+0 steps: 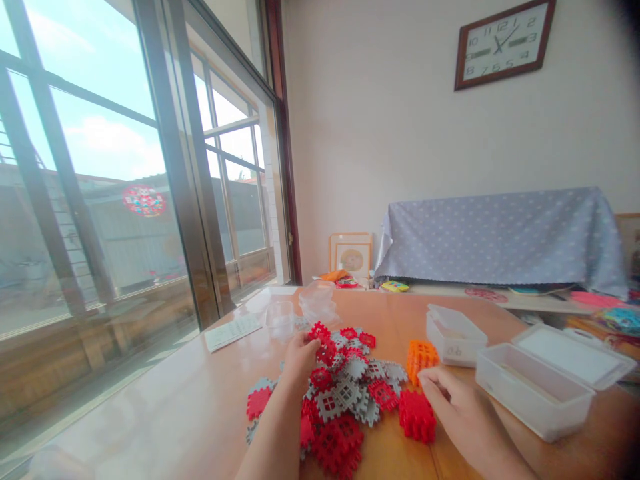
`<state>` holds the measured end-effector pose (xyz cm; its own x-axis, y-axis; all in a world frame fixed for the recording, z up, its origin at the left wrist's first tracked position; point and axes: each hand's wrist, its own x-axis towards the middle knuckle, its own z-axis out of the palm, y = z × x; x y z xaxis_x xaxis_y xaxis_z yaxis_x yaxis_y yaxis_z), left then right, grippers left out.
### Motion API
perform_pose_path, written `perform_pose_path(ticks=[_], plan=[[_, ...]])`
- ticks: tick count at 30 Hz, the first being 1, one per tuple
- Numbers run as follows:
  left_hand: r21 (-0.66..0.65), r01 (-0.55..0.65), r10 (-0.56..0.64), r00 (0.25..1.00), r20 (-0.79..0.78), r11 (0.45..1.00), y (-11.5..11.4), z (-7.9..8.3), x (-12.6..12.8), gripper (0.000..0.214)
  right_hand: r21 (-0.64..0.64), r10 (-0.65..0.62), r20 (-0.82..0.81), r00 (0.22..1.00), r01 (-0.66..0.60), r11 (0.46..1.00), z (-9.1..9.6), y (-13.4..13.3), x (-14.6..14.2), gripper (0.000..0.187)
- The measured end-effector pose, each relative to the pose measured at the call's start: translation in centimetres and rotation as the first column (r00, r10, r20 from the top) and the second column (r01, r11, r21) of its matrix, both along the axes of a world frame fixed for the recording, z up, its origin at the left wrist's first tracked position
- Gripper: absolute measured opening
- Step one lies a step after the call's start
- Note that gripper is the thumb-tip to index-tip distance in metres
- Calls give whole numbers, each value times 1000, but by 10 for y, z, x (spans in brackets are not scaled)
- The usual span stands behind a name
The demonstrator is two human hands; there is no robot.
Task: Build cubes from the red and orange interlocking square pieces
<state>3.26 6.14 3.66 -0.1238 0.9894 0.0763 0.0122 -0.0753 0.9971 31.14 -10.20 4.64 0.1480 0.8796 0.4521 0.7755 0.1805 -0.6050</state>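
My left hand [299, 353] reaches over the far side of a heap of flat plastic building tiles with notched edges. Its thumb and fingers pinch a red tile [319, 331]. Grey window-cut tiles [346, 393] and red ones [384, 395] overlap in the heap. My right hand [453, 393] is closed just right of two neat stacks, its fingertips close to both. One is an orange tile stack [421, 360], the other a solid red tile stack [417, 417] nearer to me. Whether anything is between the right fingers is hidden.
On the right stand a small clear plastic box [456, 340] and a larger box [533, 393] with its lid [573, 357] open. Clear containers [317, 303] and a paper sheet [233, 332] lie at the far left of the wooden table [395, 313]. A window borders the left side.
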Motion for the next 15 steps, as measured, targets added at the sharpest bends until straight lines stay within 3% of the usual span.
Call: perform_pose_path(ticks=[7,15], plan=[[26,0,-3,990,139,1000,0,4,2,28,-3,5,-24,1000,-5,1000,2,-3,-1,37],[26,-15,11,990,143,1000,-1,4,2,32,-22,-34,-26,999,34,999,4,-4,2,35]])
